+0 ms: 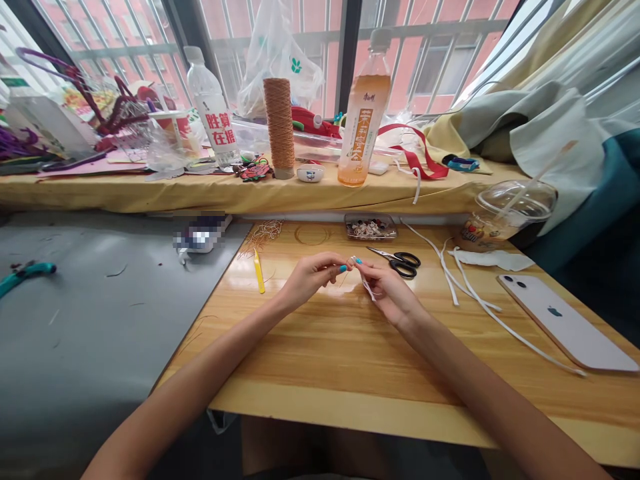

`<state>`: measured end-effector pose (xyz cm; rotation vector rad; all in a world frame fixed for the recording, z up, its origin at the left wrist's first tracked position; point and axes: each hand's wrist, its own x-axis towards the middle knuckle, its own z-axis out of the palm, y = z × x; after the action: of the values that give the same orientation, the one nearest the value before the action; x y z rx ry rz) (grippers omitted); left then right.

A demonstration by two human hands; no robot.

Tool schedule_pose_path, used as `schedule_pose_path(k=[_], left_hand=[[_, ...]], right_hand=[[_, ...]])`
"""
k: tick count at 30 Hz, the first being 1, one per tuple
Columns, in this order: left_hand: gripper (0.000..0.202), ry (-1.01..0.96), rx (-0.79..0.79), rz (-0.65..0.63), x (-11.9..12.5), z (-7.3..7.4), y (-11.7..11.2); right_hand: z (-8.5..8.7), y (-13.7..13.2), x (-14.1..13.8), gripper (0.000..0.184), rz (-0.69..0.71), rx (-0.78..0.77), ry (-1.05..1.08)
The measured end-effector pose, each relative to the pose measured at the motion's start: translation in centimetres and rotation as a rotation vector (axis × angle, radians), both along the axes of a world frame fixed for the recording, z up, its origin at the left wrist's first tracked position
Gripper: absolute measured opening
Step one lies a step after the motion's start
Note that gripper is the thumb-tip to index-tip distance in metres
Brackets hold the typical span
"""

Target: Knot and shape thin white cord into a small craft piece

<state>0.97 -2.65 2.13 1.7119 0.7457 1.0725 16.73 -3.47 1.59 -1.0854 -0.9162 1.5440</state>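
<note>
Over the middle of the wooden table, my left hand (320, 272) and my right hand (389, 288) meet fingertip to fingertip. My right hand is closed on a white cord (368, 287), whose loose ends hang below the fingers. A small looped bit of it shows between the two hands. My left hand pinches at that same spot; what lies between its fingers is too small to make out. Black-handled scissors (404, 263) lie just beyond my right hand. Yellow tweezers (259, 272) rest to the left of my left hand.
Behind the hands stands a clear box of small beads (371, 228). A phone (570, 323), long white cords (480, 300) and a tilted plastic cup (493, 217) are on the right. Tangled thread (267, 231) lies at back left. A tall drink bottle (364, 120) stands on the ledge.
</note>
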Motion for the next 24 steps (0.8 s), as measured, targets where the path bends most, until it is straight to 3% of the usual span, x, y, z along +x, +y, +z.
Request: schedule_pose_path(k=[12,24], left_hand=[[0.016,0.060,0.042,0.154,1.2,-2.0,-0.1],[0.015,0.152,0.124,0.312,2.0,-1.4,-0.9]], right_hand=[[0.9,-0.9,-1.1,0.011,-0.125,-0.047,-0.023],[0.8,-1.0,-1.5,0.012,-0.179,-0.035,0.044]])
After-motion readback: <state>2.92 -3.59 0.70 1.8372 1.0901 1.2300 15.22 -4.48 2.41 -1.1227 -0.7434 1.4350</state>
